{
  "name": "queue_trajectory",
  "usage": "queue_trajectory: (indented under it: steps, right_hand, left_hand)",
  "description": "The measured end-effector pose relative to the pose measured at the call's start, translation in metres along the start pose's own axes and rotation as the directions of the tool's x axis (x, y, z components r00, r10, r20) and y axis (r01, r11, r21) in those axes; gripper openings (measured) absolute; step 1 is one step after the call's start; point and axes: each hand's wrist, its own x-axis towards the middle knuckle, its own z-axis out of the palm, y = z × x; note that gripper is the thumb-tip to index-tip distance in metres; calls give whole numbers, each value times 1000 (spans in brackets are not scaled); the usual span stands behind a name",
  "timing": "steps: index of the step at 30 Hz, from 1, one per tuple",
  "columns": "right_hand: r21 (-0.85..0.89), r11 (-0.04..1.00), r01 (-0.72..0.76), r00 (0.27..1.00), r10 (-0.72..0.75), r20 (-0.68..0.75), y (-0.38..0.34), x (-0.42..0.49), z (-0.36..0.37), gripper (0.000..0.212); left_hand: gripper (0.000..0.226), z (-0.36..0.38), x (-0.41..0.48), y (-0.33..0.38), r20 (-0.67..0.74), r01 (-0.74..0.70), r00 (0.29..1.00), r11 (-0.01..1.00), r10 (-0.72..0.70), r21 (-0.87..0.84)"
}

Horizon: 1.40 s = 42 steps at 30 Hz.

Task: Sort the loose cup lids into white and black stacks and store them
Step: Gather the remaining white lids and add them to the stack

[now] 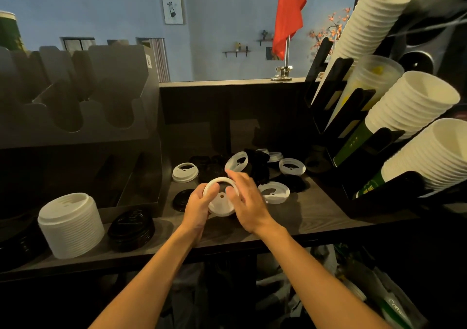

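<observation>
Sorting lids atm. My left grip point(199, 202) is wrapped round the left edge of a white lid point(221, 203), thumb on top. My right grip point(249, 197) pinches the right rim, thumb on the face and fingers over the far edge, so both are clamped on the same lid. Could be a couple nested together, can't tell tbh. It's held just above the desk point(316, 210), tilted toward me, prob so I can check the colour and which way it faces before it goes on a stack.

The white stack point(70, 227) stands tall at the left of the desk w/ the much shorter black stack point(131, 230) right beside it. Makes sense imo: both sit well apart from the mess, so nothing gets mixed back in.

The loose pile point(257, 167) lies behind my hands, black and white jumbled together. A white one point(185, 172) sits off to its left and a black one point(183, 200) nearer me. Plenty left, so I'm nowhere near storing yet.

Writing: the cup stacks point(414, 104) in the rack on the right have green sleeves w/ print I can't read. The bag point(394, 306) below starts w/ something like "Con", the rest is cut off.
</observation>
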Motion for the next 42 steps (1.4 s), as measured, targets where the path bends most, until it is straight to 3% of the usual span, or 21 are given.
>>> queue_trajectory:
  steps: [2, 4, 6, 9, 12, 15, 18, 21, 25, 29, 31, 33, 36, 38, 42]
  right_hand:
    - [-66, 998, -21, 979, 7, -204, 6, -2, -11, 43]
    - [-319, 942, -106, 955, 7, -297, 19, -7, -31, 34]
    - [-536, 819, -204, 977, 133, -168, 30, -15, -51, 41]
    - [-623, 733, -273, 926, 375, 35, 35, -23, -62, 50]
    - [-606, 742, -286, 932, 364, 5, 31, -21, -60, 32]
    - [-651, 720, -242, 953, 301, -21, 25, -20, -58, 22]
    - [-467, 825, -319, 948, 282, -149, 20, -20, -60, 20]
    - [59, 934, -352, 912, 356, -203, 20, -17, -59, 19]
    - [408, 881, -241, 872, 381, -307, 9, -7, -54, 14]
    - [695, 684, -223, 822, 515, -243, -5, 11, -47, 36]
    - [737, 629, -248, 829, 532, -175, -5, 21, -40, 40]
    - [704, 661, -261, 846, 508, -164, -3, 28, -33, 39]
    - [614, 746, -255, 859, 467, -211, 7, 39, -22, 29]
    - [537, 798, -273, 879, 434, -198, 12, 48, -15, 24]
    - [517, 803, -296, 908, 405, -109, 19, 71, -7, 32]
  left_hand:
    - [42, 1, 1, -1, -47, -2, 999, 1000, 2, 3]
    - [47, 3, 1, 0, -72, 12, 997, 1000, -13, -4]
    - [46, 5, 1, 1, -58, 13, 998, 1000, -13, -3]
    - [38, 12, 4, 3, -43, 7, 999, 1000, -7, 12]
    - [22, 27, 5, 9, -50, -6, 999, 999, 8, 46]
    - [29, 39, 10, 10, -87, -19, 996, 999, 23, 43]
    - [34, 44, 14, 7, -113, -36, 993, 998, 40, 44]
    - [36, 43, 17, 4, -175, -39, 984, 998, 47, 50]
    - [38, 45, 22, 12, -229, 0, 973, 999, -12, -52]
    - [38, 43, 35, 21, -270, 15, 962, 994, -44, -110]
    - [48, 41, 42, 25, -240, 47, 965, 972, -103, -231]
    - [59, 40, 47, 29, -175, 55, 977, 943, -118, -329]
    - [72, 36, 57, 28, -160, 31, 983, 946, -86, -323]
    - [64, 35, 65, 26, -183, 25, 978, 935, -96, -354]
    - [23, 31, 78, 24, -222, 1, 970, 920, -96, -392]
